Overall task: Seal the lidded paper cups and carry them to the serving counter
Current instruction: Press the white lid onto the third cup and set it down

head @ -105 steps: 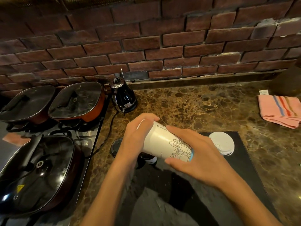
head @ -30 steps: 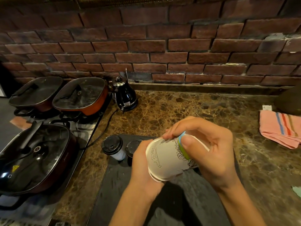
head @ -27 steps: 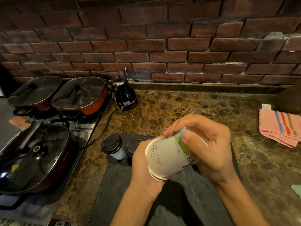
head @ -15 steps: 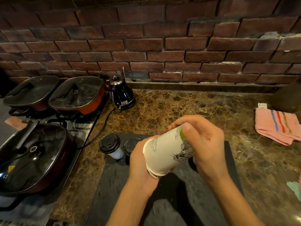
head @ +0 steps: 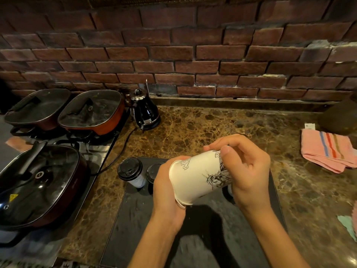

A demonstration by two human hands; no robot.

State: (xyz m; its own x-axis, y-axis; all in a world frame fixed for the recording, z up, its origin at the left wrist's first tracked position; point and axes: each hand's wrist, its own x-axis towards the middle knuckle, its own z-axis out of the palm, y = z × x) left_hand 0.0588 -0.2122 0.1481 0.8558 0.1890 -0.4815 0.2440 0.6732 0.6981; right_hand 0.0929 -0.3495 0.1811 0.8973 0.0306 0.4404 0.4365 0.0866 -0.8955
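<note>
Since half a second ago we have turned the white paper cup (head: 199, 176) a little between our hands, so a different drawing on its wall faces up and the green mark seen under our thumb has gone from view. We hold the cup on its side above the dark slate board (head: 208, 238), its base toward us at about 7 o'clock and its mouth end pointing away at about 1 o'clock. Our left hand (head: 166, 190) cups the base end with curled fingers. Our right hand (head: 245, 167) wraps over the mouth end, thumb pressed on the wall and fingers curled around the far side; we cannot tell whether a lid is on that end.

At 10 o'clock from the held cup, two cups with black lids stand side by side: the nearer-left one (head: 131, 172) on the marble counter (head: 193, 128) at the board's corner, the second (head: 153, 172) partly hidden behind our left hand. Further out at 11 o'clock a black kettle (head: 145, 111) sits by the brick wall (head: 173, 55). Three lidded pans (head: 34, 182) fill the 9 o'clock side. A pink striped cloth (head: 326, 151) lies at 3 o'clock.
</note>
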